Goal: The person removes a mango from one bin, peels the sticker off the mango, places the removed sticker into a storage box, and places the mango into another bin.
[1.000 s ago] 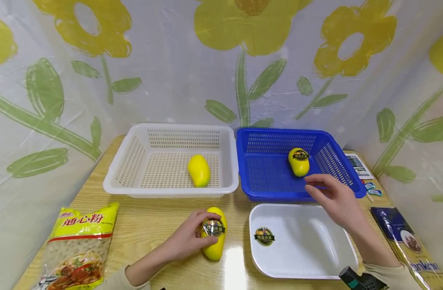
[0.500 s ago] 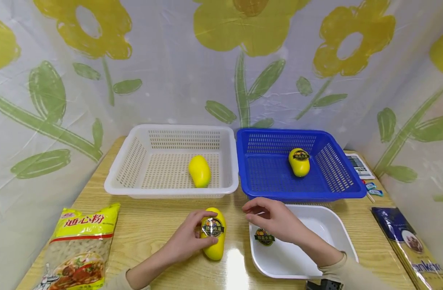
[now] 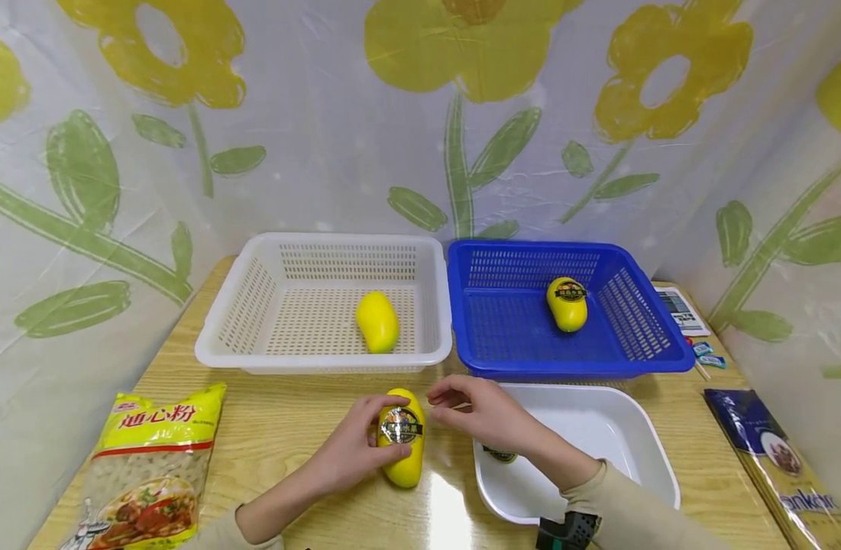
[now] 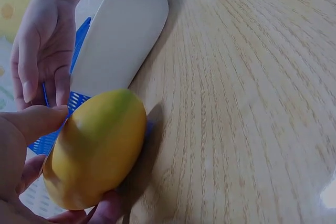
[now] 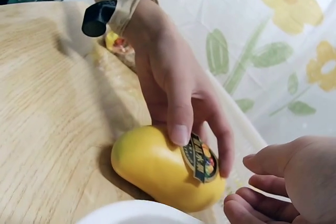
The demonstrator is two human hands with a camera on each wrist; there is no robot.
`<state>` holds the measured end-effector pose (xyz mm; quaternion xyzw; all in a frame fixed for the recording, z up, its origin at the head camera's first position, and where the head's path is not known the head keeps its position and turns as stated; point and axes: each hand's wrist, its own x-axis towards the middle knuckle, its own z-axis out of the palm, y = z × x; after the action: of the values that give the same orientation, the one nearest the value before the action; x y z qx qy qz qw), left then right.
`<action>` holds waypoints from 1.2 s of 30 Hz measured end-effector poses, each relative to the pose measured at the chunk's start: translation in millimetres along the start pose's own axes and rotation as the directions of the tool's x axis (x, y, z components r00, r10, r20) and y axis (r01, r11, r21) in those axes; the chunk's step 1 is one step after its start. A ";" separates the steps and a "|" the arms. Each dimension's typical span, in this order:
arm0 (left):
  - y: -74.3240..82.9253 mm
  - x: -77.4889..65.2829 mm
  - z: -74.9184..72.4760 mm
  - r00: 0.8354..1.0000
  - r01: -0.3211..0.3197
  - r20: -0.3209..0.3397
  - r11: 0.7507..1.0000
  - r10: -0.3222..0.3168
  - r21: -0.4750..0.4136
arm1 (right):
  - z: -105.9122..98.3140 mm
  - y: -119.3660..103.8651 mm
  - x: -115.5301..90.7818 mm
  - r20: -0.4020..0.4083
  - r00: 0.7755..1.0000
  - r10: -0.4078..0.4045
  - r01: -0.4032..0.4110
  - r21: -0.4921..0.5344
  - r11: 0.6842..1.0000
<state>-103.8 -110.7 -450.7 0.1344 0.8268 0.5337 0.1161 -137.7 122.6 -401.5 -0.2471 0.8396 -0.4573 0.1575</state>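
My left hand [image 3: 354, 443] grips a yellow mango [image 3: 405, 466] from its left side, thumb and fingers around it, close over the wooden table. A black oval label with fruit pictures [image 5: 200, 160] sits on the mango's upper face. Just right of the mango, my right hand [image 3: 485, 412] hovers with loosely bent fingers and nothing between them, its fingertips [image 5: 249, 158] near the labelled end. Under the right forearm is a white tray [image 3: 626, 458] with a similar label [image 3: 500, 455] in it, partly hidden by the hand.
Behind stand a white basket [image 3: 217, 336] with a plain mango [image 3: 377, 322] and a blue basket [image 3: 506, 336] with a labelled mango [image 3: 567, 305]. A pasta bag [image 3: 155, 458] lies at left; a flat dark-and-gold packet [image 3: 771, 458] and small candy wrappers [image 3: 709, 359] lie at right.
My right hand has come from over the blue basket's front edge, leftward and toward me, to beside the held mango. The left hand keeps its grip in nearly the same place.
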 end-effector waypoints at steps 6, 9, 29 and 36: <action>1.6 0.9 1.2 1.000 0.018 -0.019 1.000 -0.018 -0.011 | 5.6 -1.1 2.5 0.005 1.000 -0.009 0.009 -0.028 1.000; 2.5 1.2 1.9 0.999 0.033 -0.033 0.999 -0.034 -0.011 | 8.6 -1.3 3.9 0.009 1.000 -0.013 0.013 -0.041 0.999; 6.8 1.8 5.0 0.994 0.070 -0.081 0.997 -0.072 -0.027 | 16.5 -6.3 11.7 0.010 1.000 0.000 0.000 -0.090 0.996; 7.6 3.0 7.8 0.997 0.047 -0.064 0.994 -0.054 -0.099 | 19.3 -4.9 15.4 -0.023 1.000 -0.004 0.002 -0.088 0.996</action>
<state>-103.3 -100.0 -447.1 0.0899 0.8062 0.5746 0.1085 -139.7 98.4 -408.2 -0.2496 0.8603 -0.4232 0.1361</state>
